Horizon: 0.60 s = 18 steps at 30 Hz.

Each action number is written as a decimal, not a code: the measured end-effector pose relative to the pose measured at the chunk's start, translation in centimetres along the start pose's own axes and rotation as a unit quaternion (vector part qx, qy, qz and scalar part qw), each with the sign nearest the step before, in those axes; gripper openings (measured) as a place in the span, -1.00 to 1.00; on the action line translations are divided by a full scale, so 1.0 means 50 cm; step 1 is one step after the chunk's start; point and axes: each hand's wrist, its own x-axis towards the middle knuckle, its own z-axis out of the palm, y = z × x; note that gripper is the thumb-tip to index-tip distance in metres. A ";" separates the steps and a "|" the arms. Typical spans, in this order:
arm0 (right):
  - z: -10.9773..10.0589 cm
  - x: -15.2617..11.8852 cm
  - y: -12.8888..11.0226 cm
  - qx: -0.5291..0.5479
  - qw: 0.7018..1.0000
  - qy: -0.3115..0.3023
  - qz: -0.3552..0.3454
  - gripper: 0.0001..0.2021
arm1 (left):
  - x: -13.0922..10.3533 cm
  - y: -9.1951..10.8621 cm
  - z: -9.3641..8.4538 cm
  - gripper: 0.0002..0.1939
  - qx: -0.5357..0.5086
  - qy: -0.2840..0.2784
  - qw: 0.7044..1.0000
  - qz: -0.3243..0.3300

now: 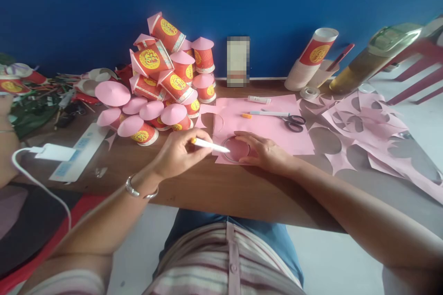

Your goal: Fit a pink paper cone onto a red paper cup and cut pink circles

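Observation:
My left hand point(182, 150) is closed round a white marker pen point(211, 145) with an orange end, its tip pointing down at a thin round ring point(225, 151). The ring lies on the near part of a pink paper sheet point(266, 143), and pink shows inside it. My right hand point(268, 150) holds the ring from its right side, fingers along the far rim and thumb by the near rim. Behind my hands, on the same sheet, are black-handled scissors point(295, 123), another white pen point(270, 113), an orange cap point(246, 115) and a white glue stick point(259, 99).
Red paper cups with pink cone tops point(173, 83) are piled at the left. Pink paper offcuts point(337, 145) spread right. Behind stand stacked cups point(308, 67), a tape roll point(310, 93) and a bottle point(367, 60). A white charger with a cable point(57, 152) lies left.

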 end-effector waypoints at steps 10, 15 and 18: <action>-0.002 0.005 -0.001 0.004 1.000 -0.004 0.026 -0.32 | -0.061 0.001 0.074 -0.90 0.005 -0.024 0.987 0.162; -0.002 0.004 -0.002 0.001 1.000 0.000 0.015 -0.32 | -0.069 -0.009 0.088 -0.85 0.078 -0.010 0.973 0.215; -0.002 0.004 -0.001 -0.003 1.000 0.003 0.016 -0.32 | -0.071 -0.007 0.091 -0.88 0.110 -0.024 0.969 0.220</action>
